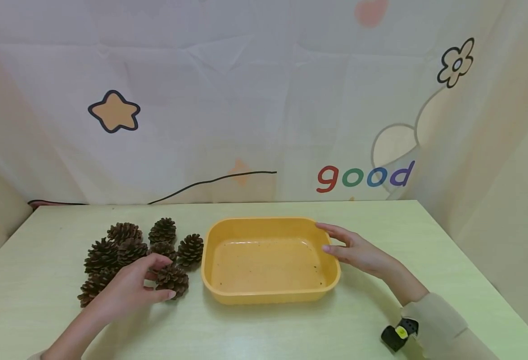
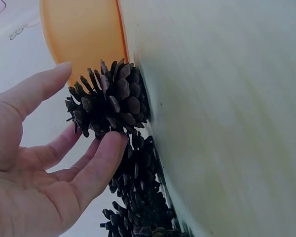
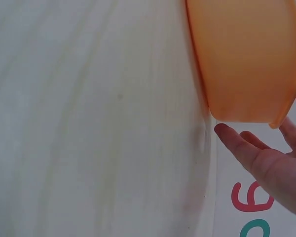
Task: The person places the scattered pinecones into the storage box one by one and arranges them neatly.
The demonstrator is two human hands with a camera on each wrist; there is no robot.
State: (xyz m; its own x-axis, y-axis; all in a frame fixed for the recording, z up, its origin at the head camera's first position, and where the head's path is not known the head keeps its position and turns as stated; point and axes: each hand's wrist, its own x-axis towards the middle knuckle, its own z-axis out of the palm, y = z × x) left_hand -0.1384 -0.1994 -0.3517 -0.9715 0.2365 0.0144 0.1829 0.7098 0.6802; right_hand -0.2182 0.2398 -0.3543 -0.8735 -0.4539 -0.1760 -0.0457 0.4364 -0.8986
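My left hand (image 1: pixel 130 287) reaches around a brown pine cone (image 1: pixel 172 281) at the near right of a cluster. Thumb and fingers spread on either side of this cone. In the left wrist view the thumb tip stands apart from the scales, while fingertips (image 2: pixel 114 140) come right at its underside. My right hand (image 1: pixel 363 252) holds the right end of a yellow plastic basin (image 1: pixel 270 298), thumb over the rim and fingers along the outer wall. Only a few dark specks lie on the basin's floor.
Several more pine cones (image 1: pixel 103 255) crowd the table's left side, one cone (image 1: pixel 190 250) close beside the basin's left wall. A small black object with a yellow spot (image 1: pixel 401 332) is by the right sleeve. A printed curtain (image 1: pixel 245 115) hangs behind the pale table (image 1: pixel 291 330).
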